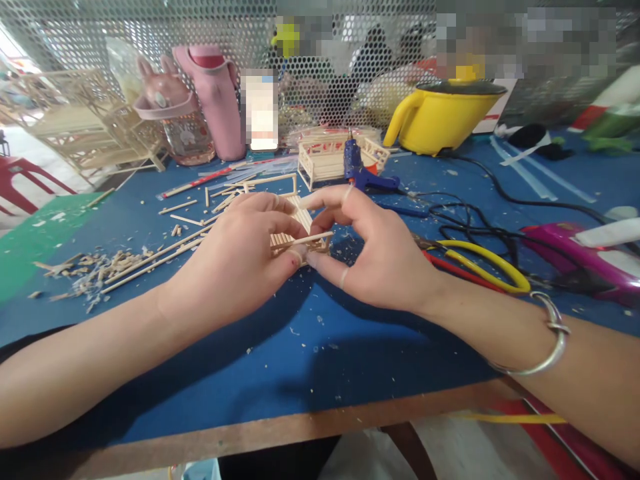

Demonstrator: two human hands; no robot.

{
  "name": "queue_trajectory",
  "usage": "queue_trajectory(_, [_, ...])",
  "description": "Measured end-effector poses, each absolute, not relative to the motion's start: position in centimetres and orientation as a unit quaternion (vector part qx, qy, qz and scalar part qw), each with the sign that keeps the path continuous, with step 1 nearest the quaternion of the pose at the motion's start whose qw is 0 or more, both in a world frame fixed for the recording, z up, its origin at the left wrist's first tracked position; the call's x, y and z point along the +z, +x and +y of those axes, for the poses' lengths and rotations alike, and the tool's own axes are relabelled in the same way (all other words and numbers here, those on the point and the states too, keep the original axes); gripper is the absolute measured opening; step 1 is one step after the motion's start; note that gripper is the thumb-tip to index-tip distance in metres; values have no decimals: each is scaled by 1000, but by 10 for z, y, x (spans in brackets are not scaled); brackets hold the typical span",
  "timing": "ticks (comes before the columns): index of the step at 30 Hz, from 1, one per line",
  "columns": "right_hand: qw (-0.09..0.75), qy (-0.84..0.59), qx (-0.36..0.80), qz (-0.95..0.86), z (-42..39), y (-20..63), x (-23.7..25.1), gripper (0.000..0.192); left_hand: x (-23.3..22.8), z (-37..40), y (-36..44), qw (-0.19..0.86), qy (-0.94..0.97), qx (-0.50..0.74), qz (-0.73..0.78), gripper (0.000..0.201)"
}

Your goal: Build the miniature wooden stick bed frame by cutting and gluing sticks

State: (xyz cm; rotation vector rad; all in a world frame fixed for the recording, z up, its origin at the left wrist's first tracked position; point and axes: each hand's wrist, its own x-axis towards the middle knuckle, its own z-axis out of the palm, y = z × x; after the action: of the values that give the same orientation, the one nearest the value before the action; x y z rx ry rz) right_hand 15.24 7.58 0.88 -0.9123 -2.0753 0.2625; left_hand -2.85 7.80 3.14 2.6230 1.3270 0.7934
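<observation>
Between my hands is a small frame made of thin wooden sticks (303, 215), with a slatted floor and a raised rail at its far side. My left hand (255, 243) is closed on its near left part, thumb along the front rail. From the other side my right hand (363, 243) pinches the near right corner, thumb and fingers bent around it. Both thumbs come close together at the front. The fingers hide much of the frame. Behind it stands a similar stick frame (320, 175), with a blue glue gun (363, 170) upright against it.
Loose sticks (155, 257) and cut scraps (107, 270) lie at left. Yellow-and-red pliers (480, 267), black cords (465, 217) and a magenta tool (590, 263) are at right. A pink tumbler (217, 107), lit phone (263, 113) and yellow pot (445, 120) stand along the mesh screen.
</observation>
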Motion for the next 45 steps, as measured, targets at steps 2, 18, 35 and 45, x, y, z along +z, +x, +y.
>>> queue_trajectory(2, [425,-356,110,-825,77,154,8,44,32,78,-28,47,861,260,434,18])
queue_trajectory(18, [473,-357,296,-749,79,150,0,46,39,74,-34,150,807,348,452,18])
queue_trajectory(35, [484,-346,352,-723,78,146,-5,38,23,73,-30,110,821,327,455,51])
queue_trajectory(45, [481,-359,267,-755,77,147,-6,43,21,71,-28,138,814,343,448,53])
